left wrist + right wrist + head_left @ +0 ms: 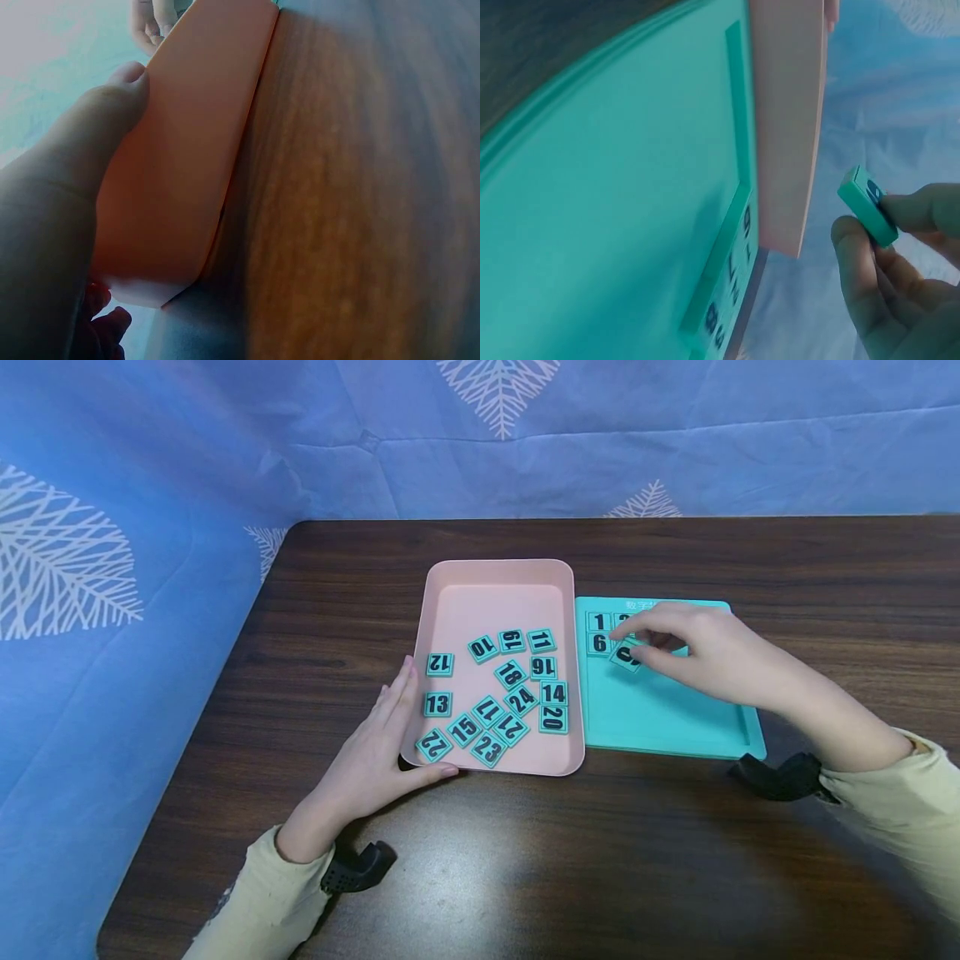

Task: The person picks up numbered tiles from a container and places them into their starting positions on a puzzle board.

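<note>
My right hand (701, 643) pinches a small turquoise number tile (624, 657) between thumb and fingers, above the upper left of a turquoise number board (667, 718). The tile's black digit is partly covered; in the right wrist view the tile (866, 206) appears tilted and raised off the board. Tiles 1 (598, 622) and 6 (598, 644) lie at the board's upper left, with more beside them partly hidden by my hand. At the near left corner of a pink tray (495, 585), my left hand (375, 747) rests with fingers straight along the side and thumb against the front edge.
Several loose number tiles lie scattered in the tray at various angles, including 13 (438, 704), 24 (521, 700) and 23 (488, 749). The tray stands against the board's left side on a dark wooden table (525, 860). Blue patterned cloth (337, 460) hangs behind and left.
</note>
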Demonstrator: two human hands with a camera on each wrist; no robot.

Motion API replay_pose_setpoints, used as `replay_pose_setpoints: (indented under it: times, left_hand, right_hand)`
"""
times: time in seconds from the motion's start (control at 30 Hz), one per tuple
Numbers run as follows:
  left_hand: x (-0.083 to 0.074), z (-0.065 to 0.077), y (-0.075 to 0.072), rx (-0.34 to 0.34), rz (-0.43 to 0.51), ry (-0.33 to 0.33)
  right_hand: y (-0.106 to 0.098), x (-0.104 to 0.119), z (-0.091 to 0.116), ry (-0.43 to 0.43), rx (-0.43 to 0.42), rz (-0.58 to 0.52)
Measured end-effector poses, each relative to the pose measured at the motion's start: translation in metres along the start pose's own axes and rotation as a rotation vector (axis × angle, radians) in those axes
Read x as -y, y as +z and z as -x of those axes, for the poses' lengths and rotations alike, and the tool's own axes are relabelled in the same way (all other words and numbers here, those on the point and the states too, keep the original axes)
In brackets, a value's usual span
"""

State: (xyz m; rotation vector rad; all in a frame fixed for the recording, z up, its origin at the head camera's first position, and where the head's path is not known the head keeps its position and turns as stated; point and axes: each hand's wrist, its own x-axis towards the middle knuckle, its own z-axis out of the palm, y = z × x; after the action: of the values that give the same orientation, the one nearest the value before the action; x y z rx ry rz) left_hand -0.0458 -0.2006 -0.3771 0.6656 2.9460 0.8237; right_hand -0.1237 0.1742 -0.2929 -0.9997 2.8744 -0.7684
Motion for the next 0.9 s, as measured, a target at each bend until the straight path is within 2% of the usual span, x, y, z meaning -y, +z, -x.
replay_pose_setpoints:
  times: [0.1,0.33,0.67,0.9]
  left_hand:
    - [0.000,0.000,0.000,-0.001,0.000,0.002]
    - [-0.001,0.000,0.000,0.003,0.009,-0.009]
    - [-0.002,0.000,-0.001,0.002,0.014,-0.014]
    - [-0.001,0.000,0.000,0.000,0.013,-0.017]
  right_hand:
    - [-0.003,-0.008,0.003,0.045,-0.017,0.025]
    - [-0.008,-0.027,0.010,0.196,0.016,0.042]
    - [-0.008,-0.055,0.014,0.333,0.057,0.041]
    - [-0.009,-0.066,0.015,0.382,0.087,0.063]
